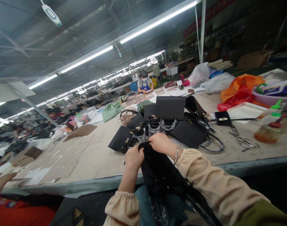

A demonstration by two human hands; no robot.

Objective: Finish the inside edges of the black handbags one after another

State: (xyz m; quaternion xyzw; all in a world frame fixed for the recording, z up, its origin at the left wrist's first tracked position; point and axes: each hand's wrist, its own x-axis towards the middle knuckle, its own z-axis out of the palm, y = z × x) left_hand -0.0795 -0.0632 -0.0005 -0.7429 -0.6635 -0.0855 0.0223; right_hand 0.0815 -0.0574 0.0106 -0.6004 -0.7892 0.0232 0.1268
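Between my two hands hangs a black handbag [157,169], its near end over my lap below the table edge. My left hand [134,157] is closed on the bag's upper left edge. With fingers pinched, my right hand [161,142] grips the same edge a little farther right. Just beyond my hands lies a pile of black handbags [170,106], some with gold clasps. Clear plastic wrap [168,125] covers their handles. Part of the held bag's lower side is dark and hard to make out.
To the right lie scissors [246,142], a small black strapped piece [223,118], a glue bottle [268,131] and a purple basin [282,99]. Flat brown panels [68,168] cover the table's left. A co-worker's hand [3,183] shows at the far left; another person [144,84] sits across.
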